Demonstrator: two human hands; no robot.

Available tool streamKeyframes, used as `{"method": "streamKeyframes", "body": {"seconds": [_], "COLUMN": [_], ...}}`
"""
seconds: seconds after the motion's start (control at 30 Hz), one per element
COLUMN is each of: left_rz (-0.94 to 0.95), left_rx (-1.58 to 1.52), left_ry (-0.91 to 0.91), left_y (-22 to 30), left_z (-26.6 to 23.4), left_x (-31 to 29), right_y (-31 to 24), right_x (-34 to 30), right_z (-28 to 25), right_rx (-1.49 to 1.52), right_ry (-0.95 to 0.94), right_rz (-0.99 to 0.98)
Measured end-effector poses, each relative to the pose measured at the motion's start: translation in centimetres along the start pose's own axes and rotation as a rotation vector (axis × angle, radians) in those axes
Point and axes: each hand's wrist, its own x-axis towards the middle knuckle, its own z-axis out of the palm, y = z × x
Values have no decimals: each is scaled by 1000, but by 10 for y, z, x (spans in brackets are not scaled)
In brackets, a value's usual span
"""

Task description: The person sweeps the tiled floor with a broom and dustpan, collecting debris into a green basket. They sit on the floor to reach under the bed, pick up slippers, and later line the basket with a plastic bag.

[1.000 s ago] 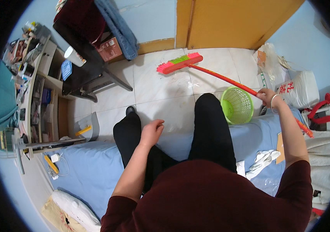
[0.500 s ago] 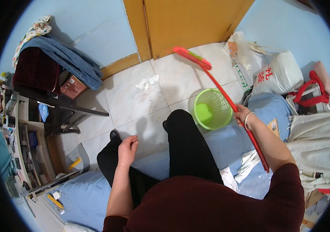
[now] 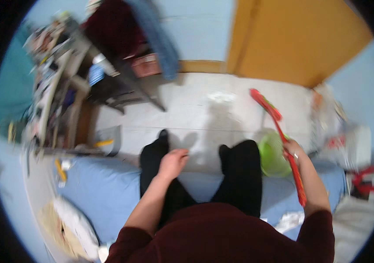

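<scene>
One broom [image 3: 295,171]: clasped in the right hand [image 3: 292,150].
Left hand [image 3: 173,164]: half-curled; from here I can't tell if pressed together.
Green basket [image 3: 269,153]: by the blue bedding's [image 3: 103,175] edge.

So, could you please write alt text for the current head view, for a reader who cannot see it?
Seen from above, the right hand holds a red broom near a green basket; the left hand, loosely curled, is near a knee. White scraps lie on the pale floor, before a brown door.
</scene>
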Motion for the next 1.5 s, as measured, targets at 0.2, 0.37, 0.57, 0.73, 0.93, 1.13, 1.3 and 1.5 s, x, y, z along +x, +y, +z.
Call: {"method": "streamKeyframes", "body": {"seconds": [0.2,0.37,0.57,0.73,0.93,1.13,1.3,1.5], "left_rz": [77,14,64,10,-45,-77,-27,18], "left_rx": [87,168,388,375,497,565,485,740], "left_ry": [180,451,356,376,279,176,319,293], "left_y": [-12,-45,-45,-56,-54,-44,-65,-59], "left_z": [-33,-33,-36,-34,-37,-44,-41,-25], "left_x": [-9,-44,-33,-35,-37,-41,-56,-30], "right_y": [14,-53,-114,-110,-100,-82,-67,-25], "right_x": [35,79,175,187,112,47,-8,-18], "right_z": [3,54,122,167,137,83,76,11], "right_rx": [44,-31,-355,-571,-813,-543,-263,-20], "right_ry": [-133,-205,-168,-216,-315,-364,-304,-199], "right_rz": [-60,-26,-129,-114,-60,-35,-90,-232]}}
